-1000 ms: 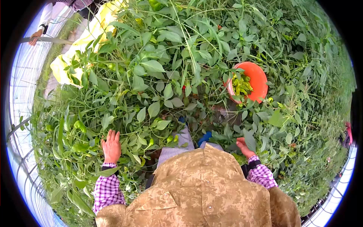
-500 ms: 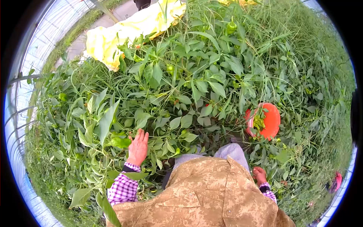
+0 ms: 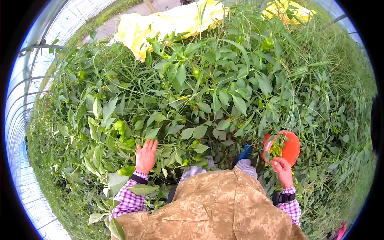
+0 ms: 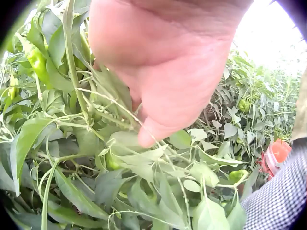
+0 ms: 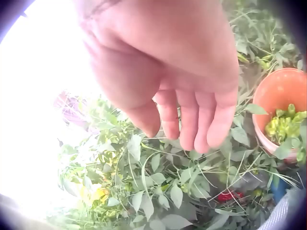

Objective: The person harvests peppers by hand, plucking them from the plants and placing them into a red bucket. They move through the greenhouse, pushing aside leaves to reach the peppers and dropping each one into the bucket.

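The left hand (image 3: 146, 157) reaches into pepper foliage at the left, palm down; in the left wrist view this hand (image 4: 163, 72) lies against leaves and thin stems. Green peppers (image 3: 120, 127) hang just left of its fingers. Over the foliage at the near edge of an orange bucket (image 3: 293, 148) is the right hand (image 3: 283, 172), fingers relaxed. In the right wrist view the right hand (image 5: 168, 81) hangs with loosely bent fingers and nothing held. The bucket (image 5: 278, 86) stands beside it with yellow-green peppers (image 5: 288, 125) inside.
Dense leafy plants surround the person. A yellow sheet (image 3: 172, 22) lies across the far left plants, another yellow piece (image 3: 288, 11) at the far right. Further green peppers (image 3: 268, 43) hang ahead. Curved frame bars and pale plastic line the left side.
The head view has shifted. Since the earliest frame the left hand has moved right, near the hanging peppers. The right hand has come up from low by the body to the bucket's near edge.
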`<state>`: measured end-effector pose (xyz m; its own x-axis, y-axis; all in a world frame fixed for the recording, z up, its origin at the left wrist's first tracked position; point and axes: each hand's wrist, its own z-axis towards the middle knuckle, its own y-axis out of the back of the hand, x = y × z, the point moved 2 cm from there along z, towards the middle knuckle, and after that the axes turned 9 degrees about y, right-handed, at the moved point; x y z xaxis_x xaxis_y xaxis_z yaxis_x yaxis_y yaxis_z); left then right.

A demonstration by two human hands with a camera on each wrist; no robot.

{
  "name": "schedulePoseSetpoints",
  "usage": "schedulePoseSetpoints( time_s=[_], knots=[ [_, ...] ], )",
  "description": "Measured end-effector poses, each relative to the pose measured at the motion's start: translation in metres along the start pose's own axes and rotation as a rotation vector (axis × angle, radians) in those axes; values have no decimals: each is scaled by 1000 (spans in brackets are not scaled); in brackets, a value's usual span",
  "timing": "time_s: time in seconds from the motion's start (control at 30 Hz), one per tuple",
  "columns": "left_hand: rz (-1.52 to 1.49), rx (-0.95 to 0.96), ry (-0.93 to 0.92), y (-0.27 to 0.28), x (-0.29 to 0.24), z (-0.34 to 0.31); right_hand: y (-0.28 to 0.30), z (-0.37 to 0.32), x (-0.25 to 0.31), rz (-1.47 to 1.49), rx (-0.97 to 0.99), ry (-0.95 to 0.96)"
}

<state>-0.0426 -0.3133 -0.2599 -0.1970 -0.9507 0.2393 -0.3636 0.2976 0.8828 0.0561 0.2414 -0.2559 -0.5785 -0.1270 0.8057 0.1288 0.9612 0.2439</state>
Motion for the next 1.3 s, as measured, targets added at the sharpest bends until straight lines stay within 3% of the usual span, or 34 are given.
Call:
schedulePoseSetpoints(
  time_s=[0.17,0.23,0.6,0.8,0.87,0.9,0.97,1.03,1.1,1.17,1.2,1.23,1.3],
  knots=[
    [6,189,91,-10,-22,-29,-55,96,71,-335,418,421],
    [85,115,109,-19,-28,-34,-84,114,95,-507,552,608],
    [53,192,212,-25,-44,-53,-241,158,46,-336,977,483],
    [54,109,157,-23,-44,-58,-346,176,24,-382,885,555],
    [-108,66,156,-25,-43,-63,-380,192,3,-344,840,634],
    [-44,80,147,-28,-44,-62,-398,214,-29,-317,816,653],
    [440,-69,138,-84,-55,-59,-410,211,-19,-502,710,625],
    [680,-115,184,-69,-56,-64,-419,210,-5,-582,802,424],
    [393,-56,212,-63,-54,-63,-429,215,-12,-369,737,420],
    [42,-124,233,-61,-52,-67,-434,216,-11,-522,574,731],
    [379,-107,186,-67,-50,-63,-432,217,-6,-631,571,907],
    [705,-83,127,-74,-54,-60,-429,218,-7,-644,575,906],
    [720,-184,197,-85,-54,-60,-427,216,7,-671,604,843]
  ],
)
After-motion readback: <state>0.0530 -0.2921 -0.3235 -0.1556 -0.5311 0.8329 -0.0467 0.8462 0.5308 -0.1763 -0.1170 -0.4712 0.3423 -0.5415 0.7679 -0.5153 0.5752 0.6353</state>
